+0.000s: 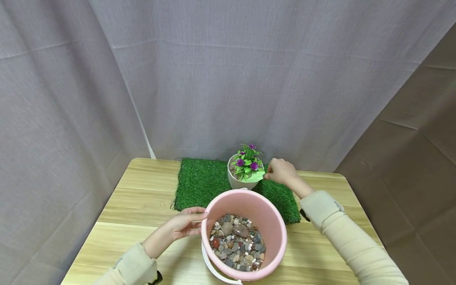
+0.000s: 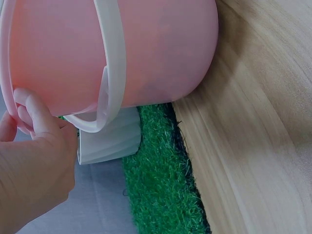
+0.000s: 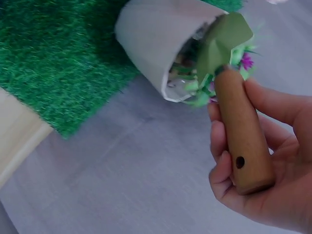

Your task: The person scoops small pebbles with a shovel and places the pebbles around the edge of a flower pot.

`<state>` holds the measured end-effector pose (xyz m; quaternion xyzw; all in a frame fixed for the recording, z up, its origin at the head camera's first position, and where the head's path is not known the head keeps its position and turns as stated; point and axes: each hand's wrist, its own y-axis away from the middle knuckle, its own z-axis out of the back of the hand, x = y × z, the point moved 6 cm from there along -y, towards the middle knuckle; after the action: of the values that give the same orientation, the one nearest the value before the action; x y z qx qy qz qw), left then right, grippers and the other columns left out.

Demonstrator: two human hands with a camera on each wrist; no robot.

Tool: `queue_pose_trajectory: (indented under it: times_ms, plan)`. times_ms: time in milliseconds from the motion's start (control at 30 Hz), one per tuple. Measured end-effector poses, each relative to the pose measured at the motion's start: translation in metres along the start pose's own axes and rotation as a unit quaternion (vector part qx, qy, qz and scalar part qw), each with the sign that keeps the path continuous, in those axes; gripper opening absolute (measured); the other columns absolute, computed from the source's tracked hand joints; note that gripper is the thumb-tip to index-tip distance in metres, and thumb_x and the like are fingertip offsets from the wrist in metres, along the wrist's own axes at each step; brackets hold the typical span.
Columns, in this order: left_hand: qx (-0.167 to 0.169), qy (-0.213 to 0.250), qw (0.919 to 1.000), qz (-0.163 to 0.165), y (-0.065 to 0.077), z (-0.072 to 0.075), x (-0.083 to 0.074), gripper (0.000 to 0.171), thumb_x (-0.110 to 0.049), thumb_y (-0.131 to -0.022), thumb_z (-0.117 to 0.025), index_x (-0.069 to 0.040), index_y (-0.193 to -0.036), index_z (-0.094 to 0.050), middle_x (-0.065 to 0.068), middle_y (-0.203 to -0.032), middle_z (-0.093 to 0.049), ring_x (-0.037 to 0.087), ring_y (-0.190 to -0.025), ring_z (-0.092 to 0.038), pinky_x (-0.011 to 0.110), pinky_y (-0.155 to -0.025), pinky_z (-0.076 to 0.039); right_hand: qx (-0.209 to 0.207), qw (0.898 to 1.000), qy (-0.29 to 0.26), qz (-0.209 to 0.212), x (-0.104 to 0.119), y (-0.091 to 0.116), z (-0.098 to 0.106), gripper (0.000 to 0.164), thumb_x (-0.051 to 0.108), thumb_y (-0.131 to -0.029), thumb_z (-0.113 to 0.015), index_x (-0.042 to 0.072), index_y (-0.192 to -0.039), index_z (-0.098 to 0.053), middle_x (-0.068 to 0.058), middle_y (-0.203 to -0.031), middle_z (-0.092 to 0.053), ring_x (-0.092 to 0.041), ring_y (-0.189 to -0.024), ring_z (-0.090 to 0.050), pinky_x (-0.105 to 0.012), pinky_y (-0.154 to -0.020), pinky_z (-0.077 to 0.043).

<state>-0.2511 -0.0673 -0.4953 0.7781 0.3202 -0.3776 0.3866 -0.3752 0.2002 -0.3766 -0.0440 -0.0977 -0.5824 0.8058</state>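
A pink bucket (image 1: 279,237) with a layer of mixed pebbles (image 1: 236,243) inside stands at the front of the table. My left hand (image 1: 187,225) pinches its rim on the left side, thumb and fingers on either side of the edge. In my right hand (image 1: 283,173) is a small garden trowel, its wooden handle (image 3: 243,131) gripped in curled fingers. The trowel's light green blade (image 1: 255,177) reaches over the rim of a white flower pot (image 1: 234,183). Purple flowers with green leaves (image 1: 246,162) grow from the pot, and some stones show at their base.
The pot stands on a green artificial grass mat (image 1: 201,180) laid on the wooden table (image 1: 142,190). A white bucket handle (image 2: 114,58) hangs down the bucket's side. Grey curtains (image 1: 228,87) rise behind and beside the table.
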Motion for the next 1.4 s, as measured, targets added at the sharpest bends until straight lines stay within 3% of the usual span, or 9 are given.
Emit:
queue_pose_trajectory:
  times_ms: [300, 500, 633, 767, 900, 1000, 1100, 1267, 1400]
  plan:
    - [-0.001, 0.0, 1.0, 0.002, 0.001, 0.0, -0.002, 0.015, -0.011, -0.089, -0.062, -0.012, -0.103, -0.058, -0.003, -0.082, -0.07, 0.006, -0.077, -0.066, 0.018, -0.072, -0.06, 0.035, 0.999, -0.01, 0.005, 0.005, -0.001, 0.009, 0.013, 0.021, -0.082, -0.072, 0.008, -0.081, -0.075, -0.009, -0.085, -0.073, -0.019, -0.067, -0.062, -0.037, -0.059, -0.055]
    - [0.002, 0.0, 1.0, 0.002, 0.0, 0.0, -0.002, 0.013, -0.01, -0.09, -0.061, -0.012, -0.102, -0.058, -0.003, -0.082, -0.07, 0.005, -0.075, -0.066, 0.017, -0.071, -0.06, 0.049, 0.998, -0.026, -0.001, 0.01, -0.006, 0.006, 0.014, 0.021, -0.083, -0.071, 0.009, -0.076, -0.074, -0.005, -0.077, -0.07, -0.016, -0.064, -0.057, -0.033, -0.058, -0.051]
    - [0.002, 0.005, 1.0, 0.003, -0.001, 0.0, -0.002, 0.013, -0.01, -0.09, -0.061, -0.011, -0.103, -0.057, -0.003, -0.082, -0.07, 0.006, -0.076, -0.067, 0.018, -0.072, -0.06, 0.057, 0.998, -0.03, -0.008, 0.015, -0.012, 0.0, 0.031, 0.019, -0.084, -0.068, 0.013, -0.055, -0.059, 0.005, -0.054, -0.049, -0.011, -0.053, -0.038, -0.024, -0.05, -0.036]
    - [0.002, 0.006, 1.0, 0.003, -0.001, 0.0, -0.002, 0.017, -0.01, -0.09, -0.062, -0.009, -0.106, -0.057, -0.003, -0.083, -0.07, 0.007, -0.078, -0.067, 0.019, -0.073, -0.06, 0.063, 0.996, -0.054, -0.02, 0.017, -0.017, -0.003, 0.046, 0.018, -0.088, -0.062, 0.018, -0.048, -0.039, 0.007, -0.048, -0.03, -0.009, -0.048, -0.025, -0.02, -0.047, -0.024]
    - [-0.002, 0.005, 1.0, 0.004, -0.001, 0.001, -0.002, 0.018, -0.01, -0.09, -0.061, -0.008, -0.107, -0.056, -0.002, -0.083, -0.07, 0.007, -0.078, -0.067, 0.019, -0.073, -0.06, 0.053, 0.995, -0.079, -0.02, 0.018, -0.017, 0.001, 0.041, 0.018, -0.09, -0.059, 0.013, -0.05, -0.052, 0.004, -0.047, -0.048, -0.007, -0.044, -0.038, -0.018, -0.043, -0.032]
    - [0.002, 0.004, 1.0, 0.0, 0.0, 0.0, -0.002, 0.02, -0.011, -0.09, -0.062, -0.007, -0.109, -0.056, -0.002, -0.084, -0.07, 0.007, -0.078, -0.067, 0.019, -0.074, -0.06, 0.053, 0.993, -0.103, -0.008, 0.017, -0.015, 0.004, 0.032, 0.016, -0.091, -0.059, 0.004, -0.063, -0.067, -0.005, -0.057, -0.062, -0.009, -0.045, -0.048, -0.019, -0.044, -0.042]
    - [0.001, 0.004, 1.0, 0.001, 0.0, 0.0, -0.002, 0.021, -0.011, -0.09, -0.062, -0.007, -0.109, -0.056, -0.002, -0.084, -0.07, 0.007, -0.078, -0.067, 0.019, -0.074, -0.06, 0.069, 0.989, -0.133, 0.004, 0.014, -0.011, 0.005, 0.028, 0.015, -0.092, -0.058, -0.002, -0.073, -0.07, -0.006, -0.06, -0.064, -0.009, -0.046, -0.05, -0.019, -0.045, -0.045]
    - [-0.001, 0.003, 1.0, 0.004, 0.0, 0.001, -0.002, 0.018, -0.011, -0.09, -0.061, -0.008, -0.108, -0.056, -0.002, -0.083, -0.07, 0.006, -0.078, -0.067, 0.019, -0.074, -0.06, 0.081, 0.981, -0.175, 0.032, 0.012, 0.0, 0.012, 0.027, 0.013, -0.092, -0.058, -0.004, -0.076, -0.07, -0.004, -0.059, -0.064, -0.009, -0.048, -0.051, -0.021, -0.049, -0.048]
    - [0.002, 0.002, 1.0, 0.004, 0.0, 0.0, -0.001, 0.018, -0.012, -0.09, -0.062, -0.009, -0.106, -0.056, -0.003, -0.083, -0.069, 0.006, -0.078, -0.067, 0.019, -0.074, -0.06, 0.091, 0.972, -0.205, 0.068, 0.012, 0.013, 0.021, 0.023, 0.013, -0.093, -0.058, -0.004, -0.088, -0.072, -0.013, -0.069, -0.068, -0.009, -0.052, -0.05, -0.025, -0.052, -0.05]
